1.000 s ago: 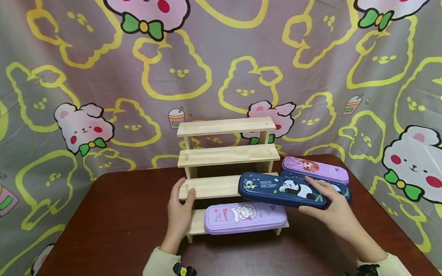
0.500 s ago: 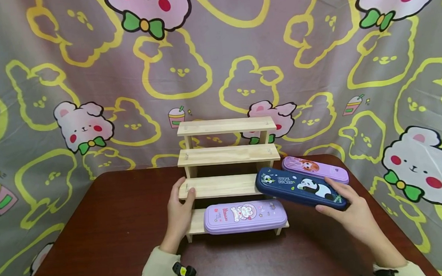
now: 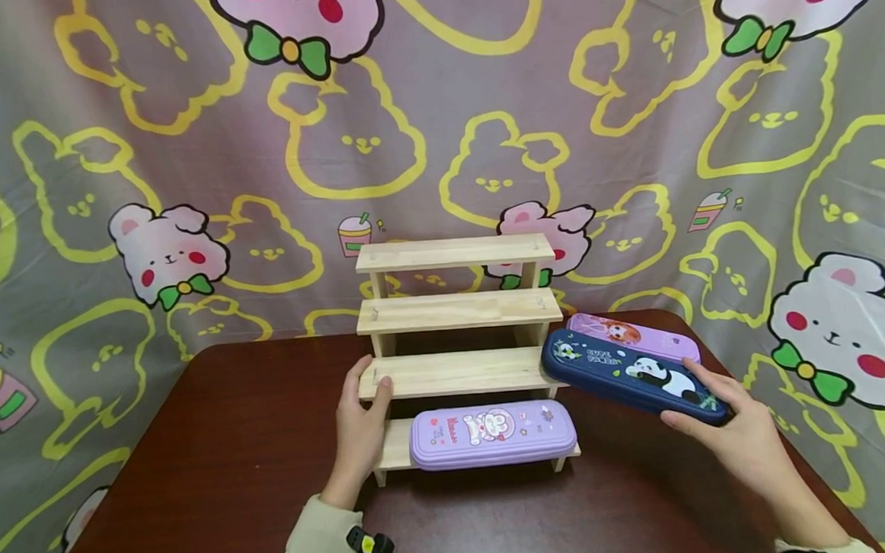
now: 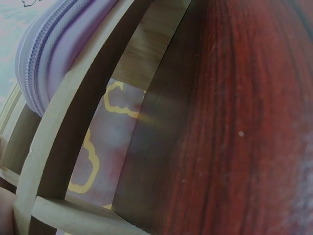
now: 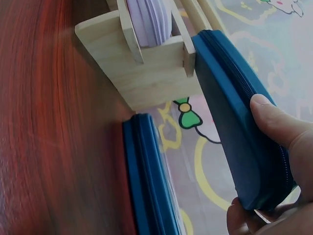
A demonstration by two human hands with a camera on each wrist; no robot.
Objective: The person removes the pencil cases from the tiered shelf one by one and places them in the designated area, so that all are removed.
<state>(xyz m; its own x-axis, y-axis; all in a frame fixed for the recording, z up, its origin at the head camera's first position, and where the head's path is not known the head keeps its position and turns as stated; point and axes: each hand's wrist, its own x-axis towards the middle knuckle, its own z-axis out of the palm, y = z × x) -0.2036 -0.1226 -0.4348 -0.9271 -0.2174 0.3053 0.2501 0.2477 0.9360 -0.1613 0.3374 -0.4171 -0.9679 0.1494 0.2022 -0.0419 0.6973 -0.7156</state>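
Note:
My right hand [image 3: 743,432] holds a navy panda pencil case [image 3: 620,373] by its right end, in the air beside a stepped wooden stand [image 3: 455,372]. The case slants, its left end close to the second tier's right end; I cannot tell whether they touch. In the right wrist view the thumb [image 5: 276,120] presses its zipped side, with fingers beneath. My left hand [image 3: 360,431] grips the left end of that second tier, thumb on top. A lilac pencil case [image 3: 492,435] with a bunny print lies on the lowest tier.
Another blue pencil case [image 5: 146,171] lies on the table below the held one, hidden in the head view. A pink-purple case [image 3: 663,337] sits behind it at right. The stand's two upper tiers rise in front of a patterned cloth [image 3: 433,101].
My right hand has carried the navy pencil case rightward, away from above the second tier. The left hand keeps its hold on the stand.

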